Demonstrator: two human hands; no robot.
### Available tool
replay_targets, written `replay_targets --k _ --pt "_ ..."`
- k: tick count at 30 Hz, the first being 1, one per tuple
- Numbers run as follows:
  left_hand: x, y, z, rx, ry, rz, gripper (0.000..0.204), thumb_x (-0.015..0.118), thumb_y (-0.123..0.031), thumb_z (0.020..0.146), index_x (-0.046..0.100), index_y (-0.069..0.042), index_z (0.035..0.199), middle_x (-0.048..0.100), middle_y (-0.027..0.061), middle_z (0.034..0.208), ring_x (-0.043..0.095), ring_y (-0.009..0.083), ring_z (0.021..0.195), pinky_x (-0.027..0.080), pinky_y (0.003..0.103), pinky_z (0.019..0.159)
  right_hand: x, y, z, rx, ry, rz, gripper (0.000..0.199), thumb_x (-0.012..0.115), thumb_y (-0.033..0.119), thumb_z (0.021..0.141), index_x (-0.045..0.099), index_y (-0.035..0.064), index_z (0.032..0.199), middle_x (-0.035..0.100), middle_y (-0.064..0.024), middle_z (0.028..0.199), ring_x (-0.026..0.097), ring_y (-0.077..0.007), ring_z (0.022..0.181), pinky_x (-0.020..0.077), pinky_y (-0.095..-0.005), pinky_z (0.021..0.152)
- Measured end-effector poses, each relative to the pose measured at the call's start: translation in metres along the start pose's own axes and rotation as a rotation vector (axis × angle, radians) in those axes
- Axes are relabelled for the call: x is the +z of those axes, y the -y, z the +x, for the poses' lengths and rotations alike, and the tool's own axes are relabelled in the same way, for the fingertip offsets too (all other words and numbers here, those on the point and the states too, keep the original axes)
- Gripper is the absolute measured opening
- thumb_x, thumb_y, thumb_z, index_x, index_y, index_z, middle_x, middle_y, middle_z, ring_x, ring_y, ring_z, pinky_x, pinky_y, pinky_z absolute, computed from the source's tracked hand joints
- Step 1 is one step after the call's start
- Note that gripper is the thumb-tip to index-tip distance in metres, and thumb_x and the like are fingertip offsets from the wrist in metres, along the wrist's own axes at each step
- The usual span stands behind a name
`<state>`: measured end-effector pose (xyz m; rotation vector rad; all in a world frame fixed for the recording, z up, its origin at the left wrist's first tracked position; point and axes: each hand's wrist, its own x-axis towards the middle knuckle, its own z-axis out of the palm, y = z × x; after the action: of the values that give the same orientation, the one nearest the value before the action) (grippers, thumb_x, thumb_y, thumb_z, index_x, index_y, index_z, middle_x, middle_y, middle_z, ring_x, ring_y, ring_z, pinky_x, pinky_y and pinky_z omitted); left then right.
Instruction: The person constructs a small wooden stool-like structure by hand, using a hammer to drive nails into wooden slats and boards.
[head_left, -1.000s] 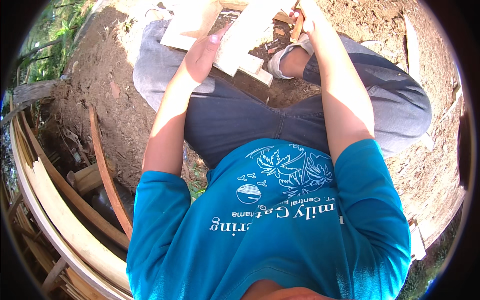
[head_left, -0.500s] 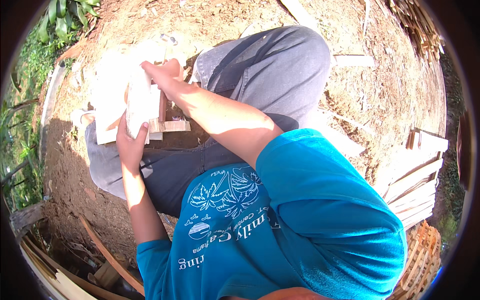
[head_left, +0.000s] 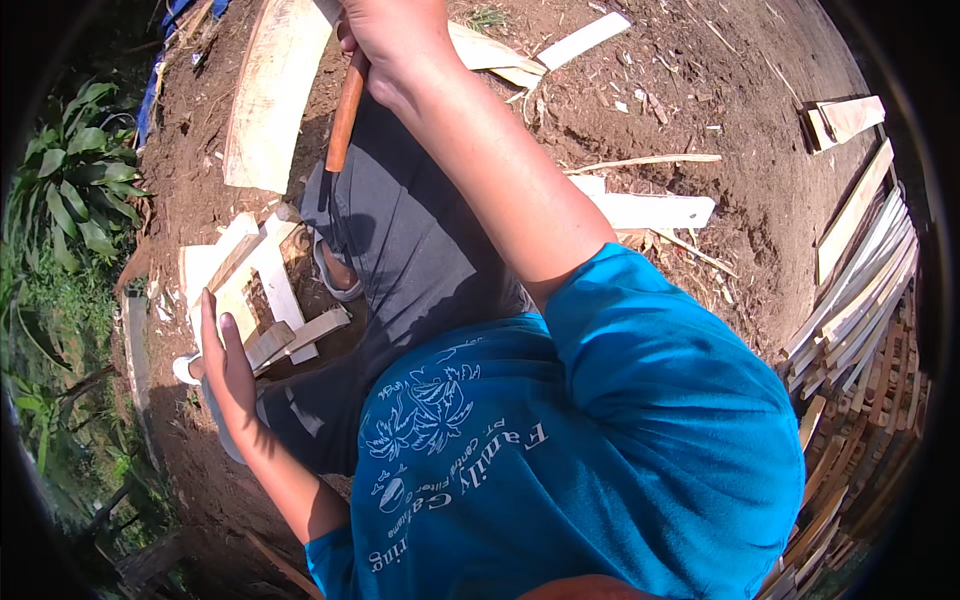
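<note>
At the top edge, my right hand [head_left: 400, 45] is raised and closed round the brown wooden handle [head_left: 347, 115] of a tool. The handle's butt points down toward my knee; the tool's head cannot be made out. My left hand [head_left: 230, 362] is held open at the lower left, fingers stretched. It is beside a small group of cut wood pieces between my legs. A pale plank [head_left: 278, 280] stands out there, with a thick wood piece [head_left: 230, 257] to its left and a short offcut [head_left: 318, 333] near my left thumb.
A broad pale board [head_left: 275, 95] lies on the soil at the upper left. Flat wood strips [head_left: 655, 210] lie right of my knee. Long stacked slats [head_left: 870, 290] line the right side. Green plants [head_left: 75, 195] grow at the left.
My right hand has left the wood and moved up, now gripping a wooden-handled tool. My left hand has let go of the pale wood piece and opened. The whole view has shifted.
</note>
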<state>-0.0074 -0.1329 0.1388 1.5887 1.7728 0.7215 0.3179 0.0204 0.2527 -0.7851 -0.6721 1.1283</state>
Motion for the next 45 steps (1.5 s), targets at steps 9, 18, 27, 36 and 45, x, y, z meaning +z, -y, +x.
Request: replay_targets --k 9,18,27,36,45 --pt "0.032 0.103 -0.052 0.048 0.221 0.536 0.081 0.070 -0.030 0.095 0.028 -0.009 0.161 0.033 0.0259 0.162 0.033 0.0426 0.150 0.025 0.051 0.122 -0.318 0.140 0.069 -0.415 -1.013 -0.010 0.046 0.082 0.003 0.085 0.048 -0.0044 0.114 0.070 -0.0131 0.095 0.063 -0.0160 0.063 0.0446 -0.0260 0.044" --pt "0.038 0.089 -0.046 -0.079 0.268 0.466 0.090 0.071 -0.027 0.095 0.017 -0.008 0.164 0.022 0.0232 0.168 0.020 0.0426 0.155 0.018 0.049 0.126 -0.457 0.089 0.066 -0.367 -1.317 -0.672 0.065 0.086 0.026 0.083 0.046 -0.0067 0.122 0.065 -0.0219 0.117 0.073 -0.0307 0.092 0.0651 -0.0423 0.074" --pt "0.017 0.086 -0.037 -0.126 0.331 0.385 0.072 0.070 -0.024 0.098 0.037 -0.002 0.157 0.039 0.0236 0.160 0.035 0.0326 0.151 0.027 0.040 0.123 -0.405 -0.081 0.034 -0.148 -0.822 -1.034 0.059 0.093 0.030 0.072 0.057 -0.0047 0.104 0.074 -0.0147 0.092 0.073 -0.0218 0.078 0.0588 -0.0347 0.072" --pt "0.002 0.081 -0.020 -0.192 0.325 0.227 0.056 0.067 -0.020 0.100 0.050 -0.001 0.150 0.056 0.0201 0.148 0.051 0.0290 0.141 0.036 0.037 0.117 -0.362 -0.096 0.075 -0.358 -0.698 -0.943 0.085 0.080 0.022 0.084 0.032 0.0047 0.151 0.066 -0.0097 0.100 0.060 -0.0169 0.081 0.0526 -0.0343 0.071" --pt "-0.014 0.082 -0.007 -0.196 0.360 0.279 0.053 0.066 -0.027 0.102 0.054 -0.002 0.147 0.061 0.0216 0.142 0.055 0.0290 0.136 0.037 0.037 0.115 -0.377 0.023 0.093 -0.123 -0.534 -0.216 0.036 0.075 0.009 0.089 0.050 -0.0028 0.112 0.065 -0.0128 0.088 0.063 -0.0143 0.071 0.0418 -0.0247 0.051"
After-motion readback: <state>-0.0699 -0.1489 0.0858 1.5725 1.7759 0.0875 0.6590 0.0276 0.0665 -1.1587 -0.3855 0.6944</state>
